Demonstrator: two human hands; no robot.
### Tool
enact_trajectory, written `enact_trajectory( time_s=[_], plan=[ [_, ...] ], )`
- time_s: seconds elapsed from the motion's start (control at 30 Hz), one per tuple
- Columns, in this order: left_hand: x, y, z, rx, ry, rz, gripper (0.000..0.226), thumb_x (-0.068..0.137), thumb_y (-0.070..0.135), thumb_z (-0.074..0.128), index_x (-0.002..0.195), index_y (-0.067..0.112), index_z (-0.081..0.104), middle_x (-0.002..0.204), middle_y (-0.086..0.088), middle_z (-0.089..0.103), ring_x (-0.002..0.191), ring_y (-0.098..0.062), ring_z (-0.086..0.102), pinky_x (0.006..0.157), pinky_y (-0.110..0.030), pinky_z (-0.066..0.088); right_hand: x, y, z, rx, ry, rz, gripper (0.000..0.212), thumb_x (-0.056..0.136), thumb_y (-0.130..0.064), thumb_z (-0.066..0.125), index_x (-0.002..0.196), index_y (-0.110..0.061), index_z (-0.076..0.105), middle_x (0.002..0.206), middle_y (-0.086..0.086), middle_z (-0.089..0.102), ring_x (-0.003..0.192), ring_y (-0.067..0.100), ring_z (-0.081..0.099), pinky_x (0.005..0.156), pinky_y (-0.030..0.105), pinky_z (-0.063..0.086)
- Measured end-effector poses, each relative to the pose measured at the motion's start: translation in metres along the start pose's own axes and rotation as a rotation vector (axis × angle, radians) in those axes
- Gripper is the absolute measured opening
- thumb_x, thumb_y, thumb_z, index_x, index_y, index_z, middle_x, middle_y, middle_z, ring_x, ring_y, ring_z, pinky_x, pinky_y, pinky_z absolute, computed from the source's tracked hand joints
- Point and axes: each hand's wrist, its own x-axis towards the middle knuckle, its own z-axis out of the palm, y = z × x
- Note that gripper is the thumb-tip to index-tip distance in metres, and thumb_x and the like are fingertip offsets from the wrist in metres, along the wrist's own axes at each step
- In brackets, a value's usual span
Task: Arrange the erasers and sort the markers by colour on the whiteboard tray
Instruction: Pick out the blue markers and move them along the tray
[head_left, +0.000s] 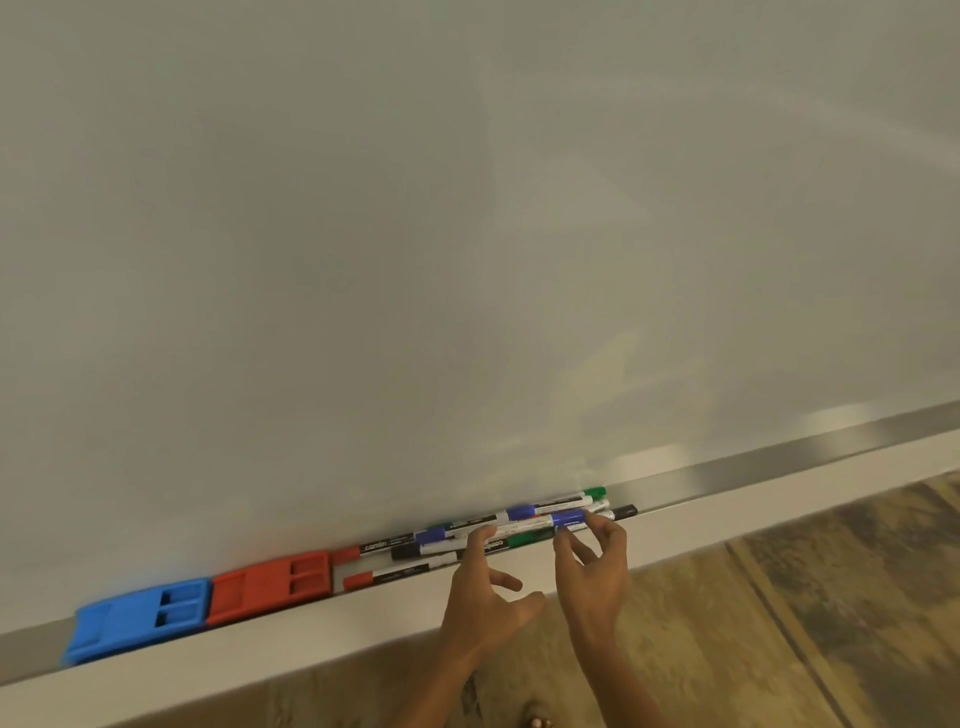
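Whiteboard tray (779, 480): 2 erasers (202, 603), approx. 8 markers (498, 530); left hand (485, 597) grip wide, right hand (592, 558) pinching blue marker (569, 517).

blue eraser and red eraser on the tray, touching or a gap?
Touching. The head view shows the blue eraser butted end to end against the red eraser, with no tray visible between them.
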Motion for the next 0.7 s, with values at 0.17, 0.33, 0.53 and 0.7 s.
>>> enact_trajectory(
  time_s=[0.17, 0.33, 0.53, 0.7],
  plan=[
    [0.009, 0.017, 0.018, -0.015, 0.026, 0.018, 0.09, 0.069, 0.03, 0.083, 0.14, 0.036, 0.027, 0.095, 0.038, 0.036, 0.087, -0.009, 0.064, 0.085, -0.025, 0.058, 0.027, 0.003, -0.012, -0.03, 0.001, -0.009, 0.038, 0.081, -0.013, 0.072, 0.11, -0.025, 0.052, 0.104, -0.009, 0.062, 0.082, 0.009, 0.068, 0.063, 0.021, 0.058],
    [0.016, 0.025, 0.029, -0.014, 0.05, 0.002, 0.09, 0.069, 0.03, 0.083, 0.14, 0.036, 0.027, 0.093, 0.037, 0.041, 0.086, -0.008, 0.064, 0.078, -0.018, 0.056, 0.044, 0.007, -0.02, -0.038, -0.007, -0.016, 0.039, 0.08, -0.012, 0.073, 0.11, -0.028, 0.052, 0.103, -0.01, 0.062, 0.084, 0.012, 0.066, 0.055, 0.008, 0.051],
    [0.021, 0.034, 0.043, 0.006, 0.033, 0.004, 0.093, 0.069, 0.032, 0.083, 0.141, 0.035, 0.025, 0.095, 0.033, 0.044, 0.088, -0.008, 0.064, 0.08, -0.02, 0.057, 0.058, 0.012, -0.03, -0.044, -0.026, -0.017, 0.044, 0.079, -0.011, 0.075, 0.112, -0.027, 0.052, 0.109, -0.009, 0.062, 0.09, 0.013, 0.066, 0.06, 0.009, 0.05],
    [0.026, 0.04, 0.053, 0.003, 0.013, -0.004, 0.096, 0.068, 0.033, 0.083, 0.143, 0.034, 0.024, 0.093, 0.031, 0.047, 0.089, -0.011, 0.065, 0.088, -0.029, 0.057, 0.069, 0.014, -0.038, -0.038, -0.014, -0.024, 0.04, 0.079, -0.008, 0.074, 0.107, -0.027, 0.053, 0.102, -0.01, 0.064, 0.089, 0.012, 0.066, 0.062, 0.01, 0.051]
  ],
)
